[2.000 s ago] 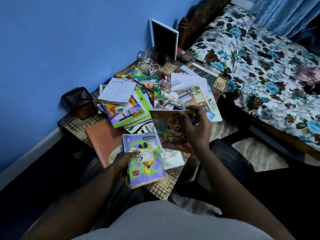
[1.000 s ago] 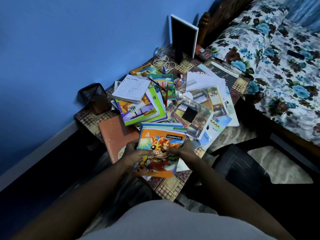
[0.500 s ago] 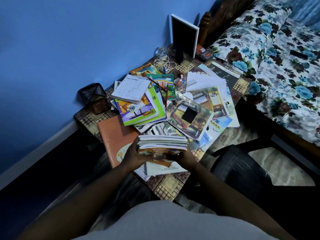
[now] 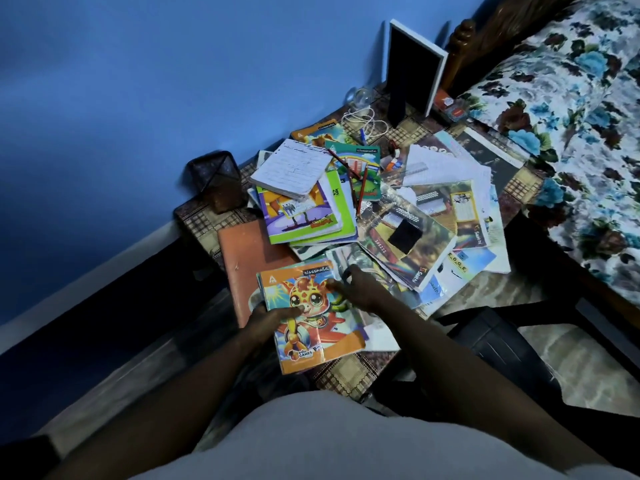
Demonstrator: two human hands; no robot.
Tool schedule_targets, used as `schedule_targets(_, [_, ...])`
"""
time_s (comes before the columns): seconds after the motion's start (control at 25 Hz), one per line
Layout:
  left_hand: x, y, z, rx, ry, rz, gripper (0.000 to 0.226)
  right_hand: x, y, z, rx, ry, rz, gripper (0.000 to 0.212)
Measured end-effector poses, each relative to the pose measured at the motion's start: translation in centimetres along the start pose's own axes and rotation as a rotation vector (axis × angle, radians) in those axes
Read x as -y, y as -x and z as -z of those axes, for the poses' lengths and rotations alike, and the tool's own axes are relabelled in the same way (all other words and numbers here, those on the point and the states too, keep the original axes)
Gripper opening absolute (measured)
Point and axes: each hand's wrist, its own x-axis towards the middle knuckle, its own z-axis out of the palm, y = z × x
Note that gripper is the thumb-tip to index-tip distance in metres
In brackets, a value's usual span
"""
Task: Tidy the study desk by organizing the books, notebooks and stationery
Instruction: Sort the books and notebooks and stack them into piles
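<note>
**Squaring up the first notebook pile at the desk's near edge**

Head view: L hand [image 4: 273,315] grips the near-left edge of a glossy orange paper notebook w/ a cartoon giraffe cover [image 4: 311,327]. Thumb lies flat on the cover, other fingers hidden beneath. This notebook tops a thin pile of similar ones, whose edges peek out at the far side. The pile lies on the checked-cloth desk [image 4: 346,375].

R hand [image 4: 362,292] sits at the pile's far-right corner, fingers loosely bent, tips touching the cover. Can't tell if it grips the edge or only steadies it.

Just left of the L fingers, partly under the pile: a flat orange-brown card folder [image 4: 242,251]. Beyond both sets of fingertips: a slanted heap of purple-and-green notebooks [image 4: 304,220] w/ an open lined notepad [image 4: 294,168] on top. Two red pencils [image 4: 362,188] lie further on. Right of the R fingers: glossy dark-covered books [image 4: 408,244], fanned out.

Step in hand, prob: gathering & aligning notebooks into one pile. It's early, since most of the desk is unsorted. Next move likely needs the pile set down square, then the R hand reaching fwd for another notebook. Pencils should come off first or they may roll
</note>
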Motion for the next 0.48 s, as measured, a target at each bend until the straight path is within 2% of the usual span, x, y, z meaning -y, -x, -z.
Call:
schedule_targets(0.08, [0.3, 0.3, 1.9, -0.019, -0.003, 0.037, 0.035, 2.4, -1.4, -0.2, -0.314, 0.305, 0.12, 0.039])
schedule_targets(0.16, [0.2, 0.8, 3.6, -0.003, -0.015, 0.099, 0.032, 6.0, -2.7, -0.5, -0.454, 0.533, 0.355, 0.036])
schedule_targets(0.24, [0.4, 0.7, 4.7, 0.004, -0.012, 0.139, 0.032, 8.9, -4.3, -1.2, -0.425, 0.721, 0.506, 0.041])
schedule_targets(0.28, [0.4, 0.7, 5.1, -0.01, 0.003, 0.135, 0.033, 10.2, -5.0, -1.8, -0.376, 0.797, 0.525, 0.045])
schedule_targets(0.4, [1.0, 0.7, 5.8, -0.06, 0.046, 0.104, 0.033, 12.6, -7.1, -3.4, -0.259, 0.945, 0.451, 0.066])
schedule_targets(0.48, [1.2, 1.2, 5.8, -0.058, 0.111, 0.094, 0.026, 13.0, -8.0, -4.0, -0.254, 0.979, 0.383, 0.065])
